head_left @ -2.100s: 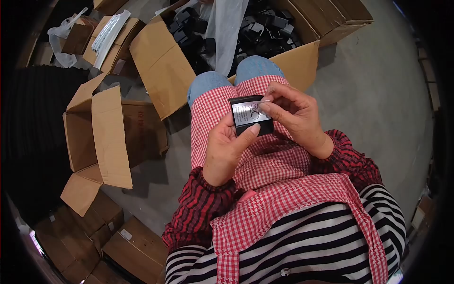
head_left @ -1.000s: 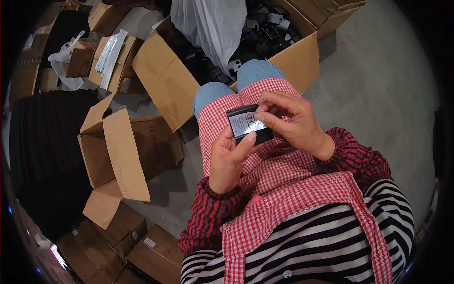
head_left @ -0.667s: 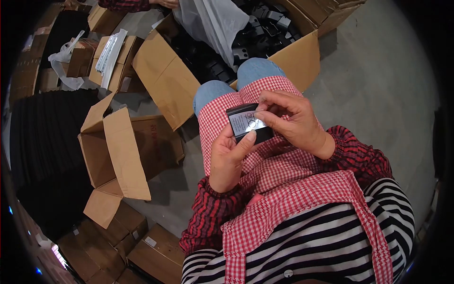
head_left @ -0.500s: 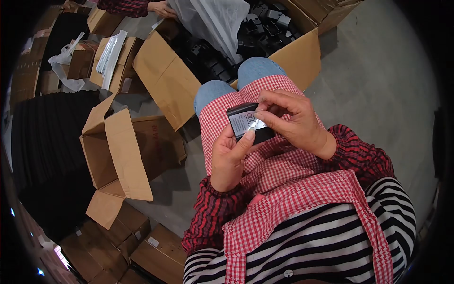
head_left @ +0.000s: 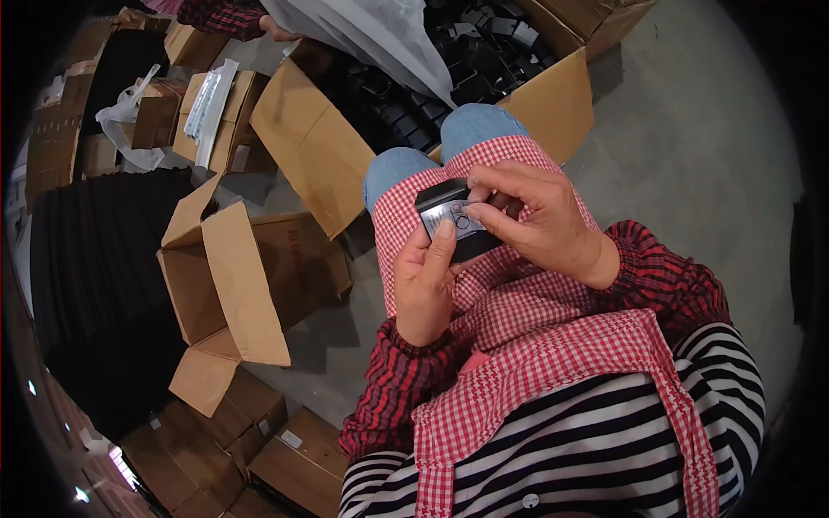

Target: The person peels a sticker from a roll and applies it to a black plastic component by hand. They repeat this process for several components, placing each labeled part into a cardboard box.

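A small black block (head_left: 451, 226) with a silver printed label (head_left: 452, 216) on its top face is held over my lap. My left hand (head_left: 427, 285) grips it from below, with the thumb pressed flat on the label. My right hand (head_left: 537, 220) holds its right side, fingertips on the label's edge. Both hands rest above a red-and-white checked apron (head_left: 509, 302) that covers my knees.
A big open carton (head_left: 311, 142) full of black parts (head_left: 406, 108) and a clear plastic liner (head_left: 371, 30) stands in front of my knees. An open, tipped carton (head_left: 220, 285) lies at left, small closed boxes (head_left: 250, 432) below it. Another person's sleeve (head_left: 229, 15) shows at top left. Bare concrete floor (head_left: 691, 155) lies right.
My left thumb has slid up across the label, which is now mostly covered. The liner bag in the big carton has been pulled up and left by another person's hand.
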Tool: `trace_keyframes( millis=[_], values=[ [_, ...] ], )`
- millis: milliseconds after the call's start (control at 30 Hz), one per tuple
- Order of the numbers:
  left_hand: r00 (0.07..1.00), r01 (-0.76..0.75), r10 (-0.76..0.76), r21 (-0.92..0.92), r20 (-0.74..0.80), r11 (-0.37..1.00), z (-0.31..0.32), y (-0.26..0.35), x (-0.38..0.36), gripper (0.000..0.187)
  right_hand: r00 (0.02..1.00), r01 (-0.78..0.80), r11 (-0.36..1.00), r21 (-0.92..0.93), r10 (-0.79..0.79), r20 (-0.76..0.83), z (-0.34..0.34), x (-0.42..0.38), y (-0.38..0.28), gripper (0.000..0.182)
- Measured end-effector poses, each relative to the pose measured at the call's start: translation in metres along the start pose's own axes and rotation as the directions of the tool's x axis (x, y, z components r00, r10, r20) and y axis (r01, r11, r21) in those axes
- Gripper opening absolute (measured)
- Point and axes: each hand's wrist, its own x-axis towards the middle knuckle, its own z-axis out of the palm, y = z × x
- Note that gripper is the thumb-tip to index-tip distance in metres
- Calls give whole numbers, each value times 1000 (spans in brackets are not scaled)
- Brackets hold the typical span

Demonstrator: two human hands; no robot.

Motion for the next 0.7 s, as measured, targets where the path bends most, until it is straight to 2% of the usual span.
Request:
trace_keyframes(
  millis=[100, 300, 367, 400, 467, 500, 567, 600, 633, 700],
  values=[
    [999, -40, 41, 48, -15, 998, 1, -1, 1, 29, 1000, -10, 1000, 12, 10, -18, 0, 2, -1, 26],
    [998, -57, 59, 90, -23, 994, -3, -8, -1, 30, 998, -15, 994, -110, 22, 62, -7, 5, -4, 26],
    [991, -123, 128, 135, -26, 983, -3, -10, 1, 31, 995, 103, 967, -234, -99, 29, -9, 6, -2, 23],
    [992, -123, 127, 133, -23, 983, -3, -11, 1, 31, 995, 103, 966, -238, -99, 27, -12, 8, -2, 23],
    [993, -108, 114, 133, -34, 985, -2, -12, 0, 31, 984, 154, 877, -456, -180, -14, -20, 12, -4, 21],
    [993, -107, 112, 129, -33, 986, -2, -11, 1, 31, 984, 153, 875, -459, -179, -13, -27, 16, 0, 21],
    [986, -167, 168, 112, 3, 980, -1, -7, 3, 31, 980, 4, 870, -493, -102, -172, -45, 27, 12, 20],
    [988, -155, 155, 140, 8, 978, -3, -7, 3, 31, 989, -129, 903, -411, 84, -125, -52, 30, 9, 21],
    [989, -150, 151, 136, 9, 979, -1, -7, 2, 31, 988, -133, 900, -414, 88, -126, -50, 28, 10, 21],
    [996, -90, 89, 135, 13, 987, 2, -8, 3, 31, 952, -288, 957, -32, 290, 101, -41, 24, 19, 28]
  ],
)
